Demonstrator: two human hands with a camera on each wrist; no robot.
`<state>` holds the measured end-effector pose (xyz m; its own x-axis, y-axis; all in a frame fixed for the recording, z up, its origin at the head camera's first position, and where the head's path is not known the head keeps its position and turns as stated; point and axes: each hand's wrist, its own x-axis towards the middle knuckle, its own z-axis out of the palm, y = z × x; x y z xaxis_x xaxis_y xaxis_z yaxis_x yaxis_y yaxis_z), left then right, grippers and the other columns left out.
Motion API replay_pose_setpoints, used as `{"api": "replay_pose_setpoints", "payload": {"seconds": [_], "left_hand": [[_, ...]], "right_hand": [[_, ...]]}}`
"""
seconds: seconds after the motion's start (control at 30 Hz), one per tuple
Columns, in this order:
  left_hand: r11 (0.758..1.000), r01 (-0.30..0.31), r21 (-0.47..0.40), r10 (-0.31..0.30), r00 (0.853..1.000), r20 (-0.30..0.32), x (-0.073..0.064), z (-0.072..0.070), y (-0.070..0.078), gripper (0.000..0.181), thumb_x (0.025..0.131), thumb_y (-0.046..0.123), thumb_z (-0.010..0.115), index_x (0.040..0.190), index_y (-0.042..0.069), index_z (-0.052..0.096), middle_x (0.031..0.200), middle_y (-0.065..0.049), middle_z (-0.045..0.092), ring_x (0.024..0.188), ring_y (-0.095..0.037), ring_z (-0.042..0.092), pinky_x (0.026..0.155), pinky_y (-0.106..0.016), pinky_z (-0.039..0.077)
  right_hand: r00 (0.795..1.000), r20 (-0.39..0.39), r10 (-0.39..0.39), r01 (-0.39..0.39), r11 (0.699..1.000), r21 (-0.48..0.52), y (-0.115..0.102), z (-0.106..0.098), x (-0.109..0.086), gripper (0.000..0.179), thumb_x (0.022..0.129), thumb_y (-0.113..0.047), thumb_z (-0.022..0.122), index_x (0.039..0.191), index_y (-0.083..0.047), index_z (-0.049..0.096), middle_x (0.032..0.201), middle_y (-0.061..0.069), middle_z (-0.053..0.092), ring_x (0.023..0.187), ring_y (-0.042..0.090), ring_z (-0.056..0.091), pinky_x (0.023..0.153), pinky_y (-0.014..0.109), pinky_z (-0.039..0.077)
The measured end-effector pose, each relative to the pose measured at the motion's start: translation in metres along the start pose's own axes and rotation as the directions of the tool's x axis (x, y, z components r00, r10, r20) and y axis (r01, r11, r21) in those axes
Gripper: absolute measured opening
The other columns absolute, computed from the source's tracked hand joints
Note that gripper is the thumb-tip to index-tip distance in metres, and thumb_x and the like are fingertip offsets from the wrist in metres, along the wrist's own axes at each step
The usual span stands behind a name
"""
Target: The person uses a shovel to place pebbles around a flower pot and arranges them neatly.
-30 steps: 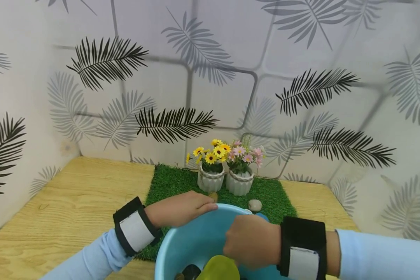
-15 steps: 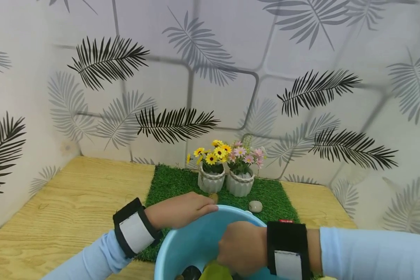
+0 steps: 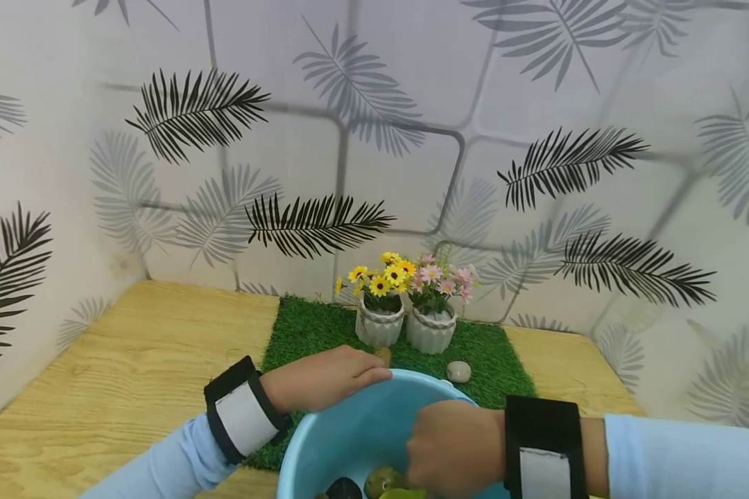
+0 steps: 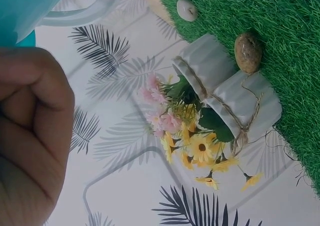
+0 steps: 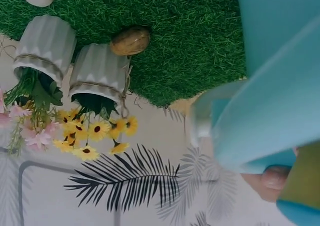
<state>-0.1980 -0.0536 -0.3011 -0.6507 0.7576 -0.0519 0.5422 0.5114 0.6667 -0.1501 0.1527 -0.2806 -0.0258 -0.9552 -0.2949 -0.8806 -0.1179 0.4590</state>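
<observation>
From my remote seat, the head camera shows a person in pale blue sleeves working at a light-blue basin on a wood-grain table. The left hand holds the basin's far-left rim, fingers bent over the edge. The right hand, knuckles up and curled like a fist, is lowered into the basin; it appears to grip a yellow-green item just beside its fingers, though its fingertips are hidden from me. At the basin's bottom, a dark rounded object sits next to an olive-brown one. Beyond, two white pots of yellow and pink flowers stand on green artificial turf, near a brown stone and a pale stone.

On my left wrist feed, the left hand fills the lower left corner, its fingers bent inward beneath the basin's blue wall, where a pale curved handle juts out. Pots and stones lie off to the side, well apart from the hand.

My right wrist feed catches the yellow-green item at the lower right, close to the lens and in front of the basin's blurred rim. A fingertip shows beside it; I cannot tell from this angle how the right hand closes.
</observation>
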Motion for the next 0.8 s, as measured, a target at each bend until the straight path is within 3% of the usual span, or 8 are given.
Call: {"api": "replay_pose_setpoints", "payload": {"seconds": [0.23, 0.37, 0.47, 0.67, 0.8], "left_hand": [[1.000, -0.003, 0.002, 0.003, 1.000, 0.002, 0.000, 0.002, 0.000, 0.038, 0.103, 0.039, 0.031, 0.081, 0.018, 0.053, 0.065, 0.005, 0.034, 0.059, -0.005, 0.042, 0.064, -0.023, 0.038], [1.000, -0.003, -0.007, 0.003, 1.000, -0.001, 0.001, 0.002, 0.000, 0.039, 0.103, 0.040, 0.031, 0.081, 0.017, 0.053, 0.066, 0.004, 0.034, 0.060, -0.005, 0.043, 0.064, -0.023, 0.038], [1.000, -0.005, -0.016, 0.005, 1.000, 0.008, 0.002, 0.004, 0.001, 0.039, 0.103, 0.041, 0.031, 0.083, 0.016, 0.053, 0.066, 0.004, 0.034, 0.061, -0.005, 0.043, 0.064, -0.023, 0.038], [1.000, -0.007, -0.008, 0.008, 1.000, 0.017, 0.002, 0.004, 0.000, 0.038, 0.103, 0.040, 0.031, 0.082, 0.017, 0.052, 0.066, 0.004, 0.033, 0.059, -0.006, 0.041, 0.063, -0.023, 0.037], [1.000, -0.008, -0.013, 0.008, 1.000, 0.014, 0.003, 0.002, 0.001, 0.038, 0.103, 0.039, 0.031, 0.083, 0.017, 0.054, 0.066, 0.004, 0.037, 0.059, -0.005, 0.044, 0.064, -0.023, 0.040]], "right_hand": [[0.999, -0.025, -0.026, 0.028, 0.996, 0.083, -0.003, -0.005, 0.003, 0.048, 0.093, -0.035, 0.055, 0.056, -0.025, 0.027, 0.053, -0.009, 0.015, 0.046, 0.005, 0.013, 0.049, 0.022, 0.008], [0.999, 0.000, -0.043, 0.043, 0.997, 0.059, 0.000, -0.007, 0.006, 0.047, 0.094, -0.034, 0.054, 0.057, -0.025, 0.028, 0.053, -0.009, 0.015, 0.046, 0.004, 0.017, 0.050, 0.022, 0.010], [0.999, 0.034, -0.034, 0.029, 0.990, 0.141, 0.004, -0.009, 0.002, 0.046, 0.095, -0.034, 0.053, 0.057, -0.025, 0.031, 0.053, -0.009, 0.016, 0.045, 0.002, 0.019, 0.051, 0.021, 0.011], [0.999, 0.030, 0.023, -0.033, 0.917, 0.398, 0.017, -0.010, -0.009, 0.024, 0.094, -0.039, 0.053, 0.074, -0.027, 0.059, 0.052, -0.011, 0.028, 0.045, -0.002, 0.023, 0.045, 0.014, 0.014], [0.998, 0.022, 0.057, -0.060, 0.858, 0.510, 0.026, -0.013, -0.015, 0.025, 0.096, -0.041, 0.049, 0.081, -0.024, 0.059, 0.053, -0.010, 0.033, 0.044, -0.004, 0.025, 0.044, 0.011, 0.017]]}}
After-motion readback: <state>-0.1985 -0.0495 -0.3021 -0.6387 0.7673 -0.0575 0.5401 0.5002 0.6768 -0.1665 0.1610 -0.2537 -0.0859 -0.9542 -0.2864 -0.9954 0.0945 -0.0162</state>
